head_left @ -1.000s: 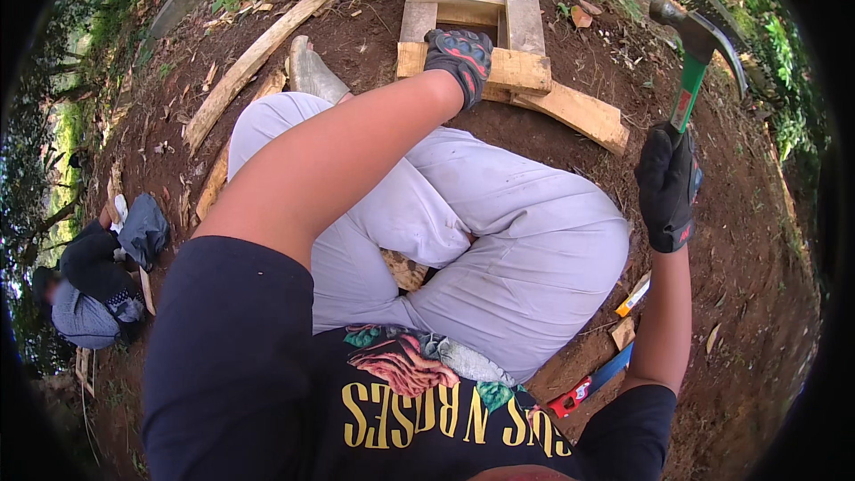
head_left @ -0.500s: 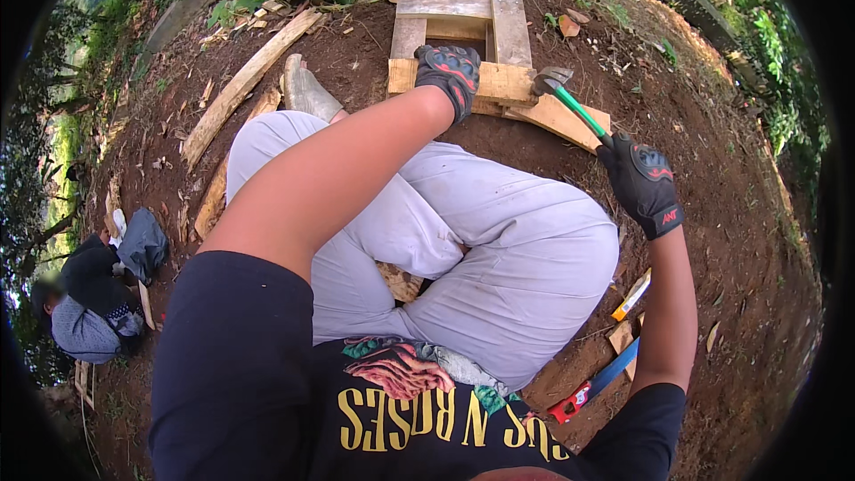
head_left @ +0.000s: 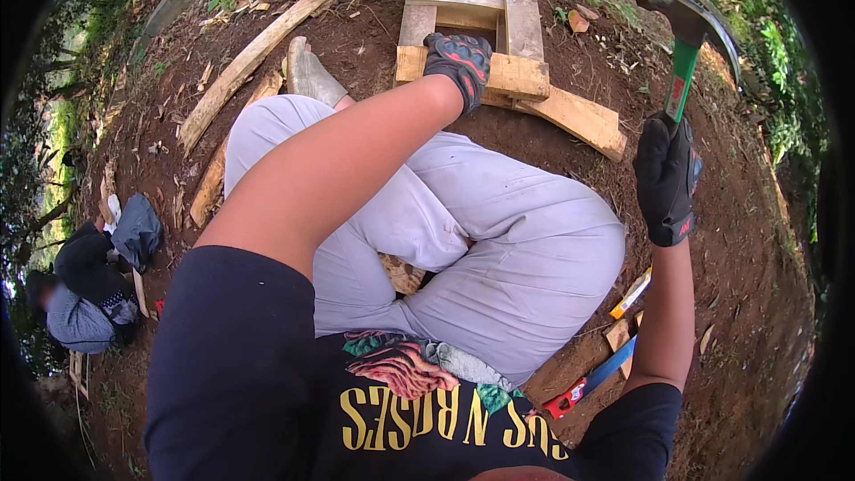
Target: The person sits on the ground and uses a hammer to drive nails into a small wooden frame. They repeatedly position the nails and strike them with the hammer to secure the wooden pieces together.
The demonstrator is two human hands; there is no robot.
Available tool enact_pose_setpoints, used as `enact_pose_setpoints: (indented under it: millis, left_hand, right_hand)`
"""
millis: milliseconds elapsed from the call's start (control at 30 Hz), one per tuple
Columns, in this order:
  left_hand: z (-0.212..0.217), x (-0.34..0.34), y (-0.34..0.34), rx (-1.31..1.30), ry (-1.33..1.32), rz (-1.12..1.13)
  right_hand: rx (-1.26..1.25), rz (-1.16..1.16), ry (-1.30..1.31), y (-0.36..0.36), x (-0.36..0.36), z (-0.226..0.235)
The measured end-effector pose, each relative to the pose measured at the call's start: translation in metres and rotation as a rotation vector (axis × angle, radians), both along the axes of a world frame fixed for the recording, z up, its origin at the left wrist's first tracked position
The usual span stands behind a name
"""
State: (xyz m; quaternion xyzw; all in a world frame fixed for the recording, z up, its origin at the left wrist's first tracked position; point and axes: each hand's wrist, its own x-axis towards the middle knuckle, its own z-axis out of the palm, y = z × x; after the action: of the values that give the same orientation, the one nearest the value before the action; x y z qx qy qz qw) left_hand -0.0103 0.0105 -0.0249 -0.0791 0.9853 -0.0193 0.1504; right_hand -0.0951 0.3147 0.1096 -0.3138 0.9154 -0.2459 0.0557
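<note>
My left hand (head_left: 460, 67), in a black glove with red trim, is closed over the front board (head_left: 519, 76) of a small rectangular wooden frame (head_left: 524, 22). The frame lies on the dirt ahead of my folded legs. Raised to the right of it, my right hand (head_left: 666, 174), in a matching glove, grips a claw hammer (head_left: 682, 62) by its green handle. The metal head points up and away from the frame. A shorter plank (head_left: 579, 122) sticks out at a slant from under the front board. Whatever lies under my left fingers is hidden.
A handsaw (head_left: 570, 397) with a red handle and blue blade lies by my right thigh, near a yellow-and-white object (head_left: 632, 292) and wood offcuts (head_left: 616, 335). Long wood pieces (head_left: 254, 67) lie to the left. Farther left, another person (head_left: 82, 294) sits near a dark bag (head_left: 137, 232).
My right hand has lifted the hammer from the right end of the front board, up and to the right. My left hand stays on the board.
</note>
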Motion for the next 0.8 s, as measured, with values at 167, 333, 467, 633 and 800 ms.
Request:
enact_pose_setpoints:
  millis: [167, 333, 467, 633, 800]
  left_hand:
    - [-0.009, -0.007, -0.001, 0.010, 0.059, 0.011]
    - [-0.003, 0.000, -0.001, -0.004, 0.029, 0.022]
    - [0.008, -0.008, 0.009, 0.024, -0.015, 0.010]
    - [-0.009, 0.003, -0.005, 0.018, -0.001, 0.035]
    - [-0.005, -0.008, 0.004, 0.019, 0.020, 0.012]
  right_hand:
    - [0.486, 0.305, 0.078, 0.012, -0.020, -0.043]
    - [0.108, 0.060, 0.072, 0.007, -0.003, -0.004]
    - [0.585, 0.319, 0.047, 0.053, -0.014, -0.058]
    - [0.129, -0.018, -0.009, 0.018, -0.007, -0.012]
    - [0.489, 0.273, 0.056, 0.037, -0.018, -0.067]
